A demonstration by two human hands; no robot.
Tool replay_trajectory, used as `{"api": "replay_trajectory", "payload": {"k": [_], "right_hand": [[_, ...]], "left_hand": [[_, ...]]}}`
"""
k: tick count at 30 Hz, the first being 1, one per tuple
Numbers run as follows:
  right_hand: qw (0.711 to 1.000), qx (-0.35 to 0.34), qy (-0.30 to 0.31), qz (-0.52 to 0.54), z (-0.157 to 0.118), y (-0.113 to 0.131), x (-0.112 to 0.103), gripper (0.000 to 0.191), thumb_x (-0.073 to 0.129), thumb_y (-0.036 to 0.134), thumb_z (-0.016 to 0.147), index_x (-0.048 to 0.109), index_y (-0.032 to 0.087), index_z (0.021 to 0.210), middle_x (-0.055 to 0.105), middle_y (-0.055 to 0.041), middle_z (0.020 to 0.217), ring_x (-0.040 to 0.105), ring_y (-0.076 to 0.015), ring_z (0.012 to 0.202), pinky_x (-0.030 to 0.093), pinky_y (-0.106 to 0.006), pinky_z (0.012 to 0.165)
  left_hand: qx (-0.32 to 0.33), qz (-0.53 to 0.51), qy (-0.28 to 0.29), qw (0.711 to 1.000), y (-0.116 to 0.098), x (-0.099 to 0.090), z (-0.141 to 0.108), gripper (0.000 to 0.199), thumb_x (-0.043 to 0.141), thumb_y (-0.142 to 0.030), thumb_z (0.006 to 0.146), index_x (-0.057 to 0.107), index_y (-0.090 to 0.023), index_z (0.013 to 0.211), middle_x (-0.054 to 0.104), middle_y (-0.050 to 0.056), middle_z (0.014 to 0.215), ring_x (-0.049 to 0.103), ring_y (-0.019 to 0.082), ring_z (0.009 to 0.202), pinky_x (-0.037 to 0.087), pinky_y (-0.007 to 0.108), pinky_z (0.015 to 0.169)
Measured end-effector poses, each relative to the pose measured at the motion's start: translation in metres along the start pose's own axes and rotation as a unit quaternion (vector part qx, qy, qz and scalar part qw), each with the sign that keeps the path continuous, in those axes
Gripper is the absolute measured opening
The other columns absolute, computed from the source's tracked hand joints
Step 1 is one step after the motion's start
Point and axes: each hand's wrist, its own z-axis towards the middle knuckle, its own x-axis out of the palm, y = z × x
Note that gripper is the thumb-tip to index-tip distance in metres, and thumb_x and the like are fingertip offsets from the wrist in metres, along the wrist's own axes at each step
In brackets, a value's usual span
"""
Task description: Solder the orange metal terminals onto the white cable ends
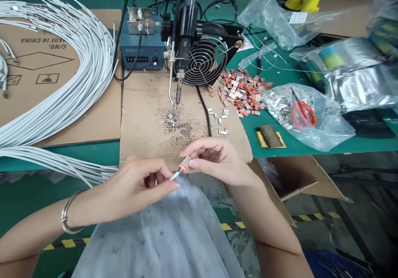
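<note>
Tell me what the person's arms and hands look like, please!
The left hand and right hand are ungloved. A shiny silver bangle circles the left wrist; the right wrist looks plain. Both forearms are sleeveless as far as they show.

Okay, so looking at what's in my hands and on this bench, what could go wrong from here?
The left hand pinches the white cable and the right hand holds the plug, so a tug could strain the thin wires between them.
The soldering iron points down just beyond both hands; if hot, which I can't tell, it might burn a finger.
Loose metal bits lie near its tip and could perhaps stick to the plug.
</note>
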Motion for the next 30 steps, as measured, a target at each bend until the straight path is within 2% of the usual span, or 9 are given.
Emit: {"api": "replay_trajectory", "payload": {"k": [4, 7, 9, 13, 15, 18, 20, 24, 30], "right_hand": [[1.0, -0.009, 0.013, -0.023, -0.003, -0.002, -0.003, 0.018, 0.064, 0.013, 0.078, 0.069, 0.024, 0.092, 0.072, 0.0018, 0.075, 0.066, -0.0076, 0.067, 0.051, -0.016, 0.06], [0.991, -0.062, -0.051, -0.105, -0.012, 0.0, -0.011, 0.016, 0.062, 0.016, 0.08, 0.068, 0.025, 0.092, 0.07, -0.0011, 0.077, 0.062, -0.0108, 0.067, 0.045, -0.02, 0.054], [0.971, -0.134, -0.129, -0.152, -0.021, 0.002, -0.02, 0.007, 0.063, 0.019, 0.079, 0.068, 0.024, 0.078, 0.066, -0.0027, 0.079, 0.058, -0.0145, 0.074, 0.042, -0.026, 0.058], [0.935, -0.264, -0.178, -0.153, -0.038, 0.004, -0.037, 0.038, 0.068, 0.031, 0.072, 0.046, 0.018, 0.044, 0.045, -0.0006, 0.056, 0.043, -0.0152, 0.061, 0.034, -0.033, 0.057], [0.921, -0.301, -0.185, -0.165, -0.044, 0.005, -0.042, 0.04, 0.066, 0.03, 0.072, 0.043, 0.017, 0.042, 0.036, 0.0006, 0.045, 0.037, -0.0144, 0.054, 0.031, -0.031, 0.052], [0.909, -0.334, -0.165, -0.189, -0.05, 0.009, -0.042, 0.04, 0.062, 0.029, 0.074, 0.042, 0.018, 0.042, 0.035, 0.0008, 0.038, 0.037, -0.0134, 0.047, 0.032, -0.032, 0.048], [0.906, -0.339, -0.134, -0.213, -0.051, 0.012, -0.04, 0.041, 0.058, 0.03, 0.077, 0.041, 0.018, 0.042, 0.037, 0.0012, 0.037, 0.038, -0.0125, 0.043, 0.035, -0.034, 0.049], [0.908, -0.334, -0.095, -0.235, -0.051, 0.016, -0.038, 0.04, 0.049, 0.037, 0.08, 0.043, 0.017, 0.046, 0.042, 0.0002, 0.038, 0.042, -0.0131, 0.038, 0.036, -0.035, 0.047], [0.902, -0.308, -0.168, -0.252, -0.064, 0.007, -0.053, 0.038, 0.061, 0.034, 0.072, 0.043, 0.017, 0.043, 0.042, -0.0006, 0.037, 0.042, -0.0143, 0.036, 0.037, -0.038, 0.05]], "left_hand": [[0.021, 0.028, 0.002, 0.999, 0.005, 0.003, 0.0, 0.026, 0.048, -0.038, 0.087, 0.056, -0.016, 0.075, 0.053, -0.003, 0.059, 0.044, 0.007, 0.051, 0.035, 0.019, 0.048], [0.099, 0.105, 0.03, 0.989, 0.014, 0.012, -0.004, 0.025, 0.045, -0.037, 0.09, 0.06, -0.018, 0.084, 0.061, -0.001, 0.067, 0.052, 0.009, 0.056, 0.039, 0.02, 0.053], [0.179, 0.193, 0.039, 0.964, 0.019, 0.017, -0.009, 0.024, 0.043, -0.033, 0.091, 0.061, -0.019, 0.099, 0.066, 0.004, 0.089, 0.06, 0.015, 0.076, 0.044, 0.024, 0.064], [0.238, 0.291, -0.02, 0.926, 0.02, -0.001, -0.014, 0.029, 0.041, -0.03, 0.092, 0.056, -0.019, 0.114, 0.06, 0.007, 0.117, 0.057, 0.018, 0.103, 0.044, 0.028, 0.084], [0.2, 0.326, -0.148, 0.912, 0.023, -0.03, -0.015, 0.027, 0.041, -0.03, 0.092, 0.058, -0.017, 0.109, 0.064, 0.007, 0.107, 0.057, 0.017, 0.096, 0.044, 0.028, 0.083], [-0.011, 0.503, -0.399, 0.767, 0.035, -0.081, -0.016, 0.035, 0.044, -0.035, 0.09, 0.055, -0.014, 0.114, 0.057, 0.012, 0.118, 0.05, 0.026, 0.105, 0.036, 0.039, 0.091], [-0.085, 0.511, -0.455, 0.725, 0.045, -0.108, -0.019, 0.039, 0.048, -0.038, 0.087, 0.06, -0.006, 0.105, 0.059, 0.017, 0.105, 0.05, 0.033, 0.102, 0.037, 0.044, 0.085], [-0.125, 0.474, -0.483, 0.725, 0.056, -0.133, -0.029, 0.042, 0.043, -0.045, 0.087, 0.067, -0.011, 0.094, 0.056, 0.003, 0.065, 0.057, 0.019, 0.07, 0.041, 0.029, 0.068], [-0.103, 0.364, -0.562, 0.735, 0.051, -0.142, -0.038, 0.044, 0.042, -0.045, 0.087, 0.071, -0.012, 0.087, 0.051, -0.002, 0.048, 0.049, 0.013, 0.05, 0.036, 0.026, 0.058]]}}
